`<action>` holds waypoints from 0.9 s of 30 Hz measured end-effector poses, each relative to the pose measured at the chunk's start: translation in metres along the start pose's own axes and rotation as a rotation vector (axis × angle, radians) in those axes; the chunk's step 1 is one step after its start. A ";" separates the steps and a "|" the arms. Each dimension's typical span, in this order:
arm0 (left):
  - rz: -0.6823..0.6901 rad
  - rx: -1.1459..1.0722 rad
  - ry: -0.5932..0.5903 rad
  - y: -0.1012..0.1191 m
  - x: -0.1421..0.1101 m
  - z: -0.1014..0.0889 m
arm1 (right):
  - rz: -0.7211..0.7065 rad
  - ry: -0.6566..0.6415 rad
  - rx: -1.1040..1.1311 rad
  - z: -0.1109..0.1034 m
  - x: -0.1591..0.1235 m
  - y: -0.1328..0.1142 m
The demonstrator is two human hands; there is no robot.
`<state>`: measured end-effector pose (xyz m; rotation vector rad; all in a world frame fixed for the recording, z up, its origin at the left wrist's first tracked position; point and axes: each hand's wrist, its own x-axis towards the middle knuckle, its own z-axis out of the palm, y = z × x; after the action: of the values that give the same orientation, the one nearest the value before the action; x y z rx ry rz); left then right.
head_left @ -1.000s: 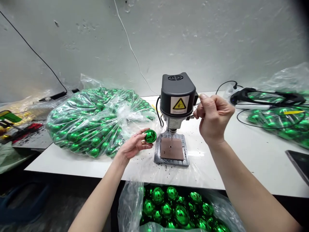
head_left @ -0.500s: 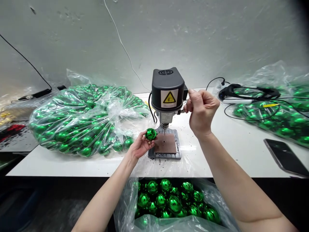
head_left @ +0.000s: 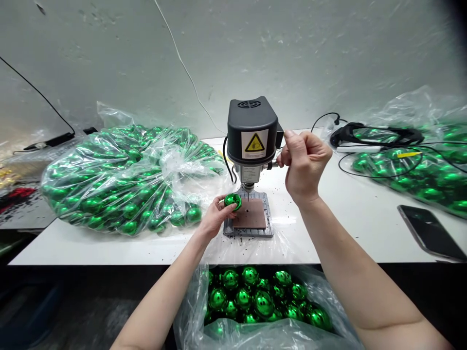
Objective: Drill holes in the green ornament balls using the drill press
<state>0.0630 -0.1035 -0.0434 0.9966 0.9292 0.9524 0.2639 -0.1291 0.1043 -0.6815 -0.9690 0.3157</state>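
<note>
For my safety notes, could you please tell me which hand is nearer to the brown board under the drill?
Left: the left hand is beside the left edge of the brown board, while the right hand is higher, off to its right.

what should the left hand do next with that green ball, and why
Probably ease the shiny green ball rightward, under the drill bit: the left hand holds it to the bit's left, while the brown plate's hole lies below the bit and the right hand grips the drill press lever.
</note>
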 end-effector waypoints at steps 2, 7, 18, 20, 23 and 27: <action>0.051 0.088 0.006 -0.004 0.003 0.003 | 0.007 -0.003 -0.020 0.000 0.000 0.000; 0.069 0.249 -0.044 -0.012 0.011 0.009 | 0.013 -0.001 -0.023 0.001 -0.001 -0.002; 0.173 0.373 0.213 -0.037 0.022 0.018 | -0.022 0.006 -0.046 -0.001 -0.001 0.001; 0.150 0.292 0.248 -0.035 0.021 0.015 | -0.024 0.023 -0.075 0.000 0.000 0.002; 0.151 0.238 0.245 -0.030 0.018 0.009 | -0.013 0.036 -0.115 0.004 0.006 0.002; 0.203 0.335 0.157 -0.027 0.010 0.013 | 0.043 0.020 -0.115 0.010 0.021 0.006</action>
<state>0.0838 -0.1037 -0.0673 1.3326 1.1602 1.0775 0.2675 -0.1091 0.1179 -0.8100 -0.9597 0.2924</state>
